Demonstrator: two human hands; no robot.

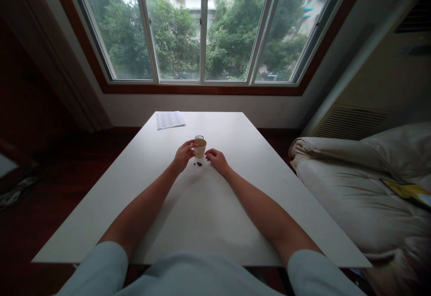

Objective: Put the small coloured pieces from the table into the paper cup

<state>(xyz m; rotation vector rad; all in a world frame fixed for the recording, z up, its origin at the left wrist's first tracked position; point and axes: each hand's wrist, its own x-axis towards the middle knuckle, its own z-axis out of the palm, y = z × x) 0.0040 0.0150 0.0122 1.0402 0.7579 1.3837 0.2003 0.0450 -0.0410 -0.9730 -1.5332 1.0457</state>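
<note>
A light brown paper cup (200, 150) stands upright on the white table (202, 215). My left hand (184, 154) grips its left side, thumb low and fingers near the rim. Close to the cup's lower right is my right hand (217, 159), its fingers curled together; whatever may be between the fingertips is too small to make out. A few small dark brown pieces (199, 164) lie on the table just in front of the cup. Behind the cup shows a thin dark ring shape (199, 137), partly hidden by it.
Printed paper sheets (170, 119) lie at the table's far left corner. Beyond the table is a wide window (202, 83) with a brown frame. A covered sofa (340, 188) stands along the right side, and a curtain (63, 63) hangs at left.
</note>
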